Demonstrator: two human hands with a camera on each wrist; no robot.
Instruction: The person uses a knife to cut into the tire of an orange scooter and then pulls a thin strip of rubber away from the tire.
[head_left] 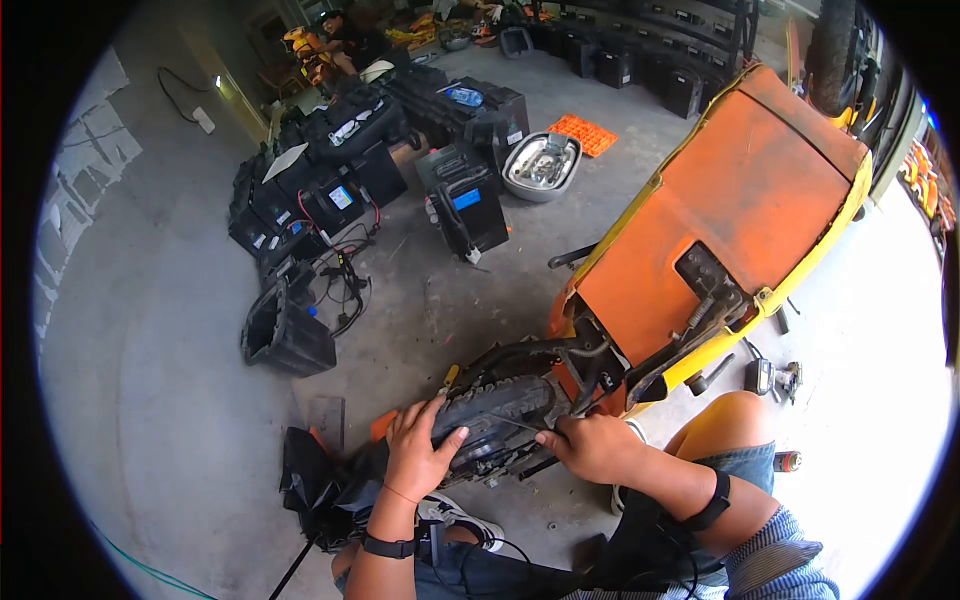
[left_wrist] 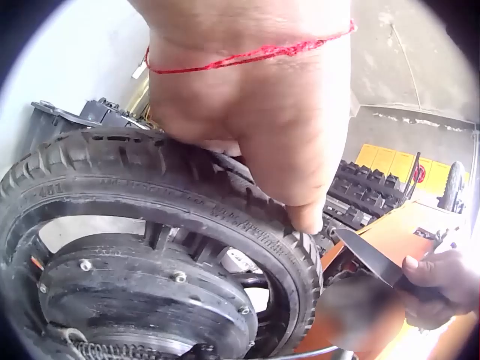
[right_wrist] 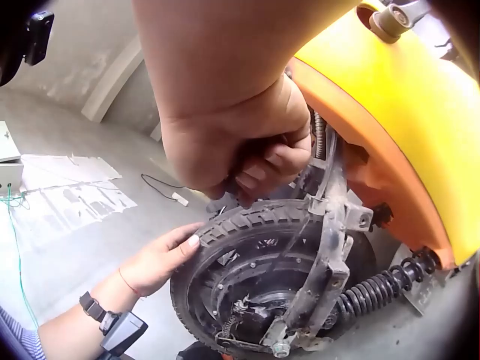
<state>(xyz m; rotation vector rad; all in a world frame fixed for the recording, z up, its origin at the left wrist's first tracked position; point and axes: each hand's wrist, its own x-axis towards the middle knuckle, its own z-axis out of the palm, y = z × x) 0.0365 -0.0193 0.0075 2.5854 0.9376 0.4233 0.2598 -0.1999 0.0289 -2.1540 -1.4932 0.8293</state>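
A black treaded tyre (head_left: 505, 396) (left_wrist: 180, 191) (right_wrist: 251, 216) sits on a wheel with a dark hub (left_wrist: 150, 289), mounted on an orange and yellow vehicle (head_left: 735, 170). On the tyre rests the left hand (head_left: 418, 452) (left_wrist: 281, 154) (right_wrist: 159, 264), its fingers extended across the tread and its thumb on the near side. The right hand (head_left: 603, 448) (left_wrist: 442, 283) (right_wrist: 251, 154) grips a flat, pointed metal blade (left_wrist: 370, 257), which points toward the tyre. In the right wrist view, that hand's curled fingers hide most of the tool.
Black battery cases (head_left: 470, 205), tangled cables (head_left: 348, 290) and an empty black case (head_left: 290, 335) stand on the floor. Behind them are a metal-lined basin (head_left: 542, 165) and an orange grid (head_left: 583, 135). A coil spring shock (right_wrist: 382, 291) is beside the wheel. Another person sits far back.
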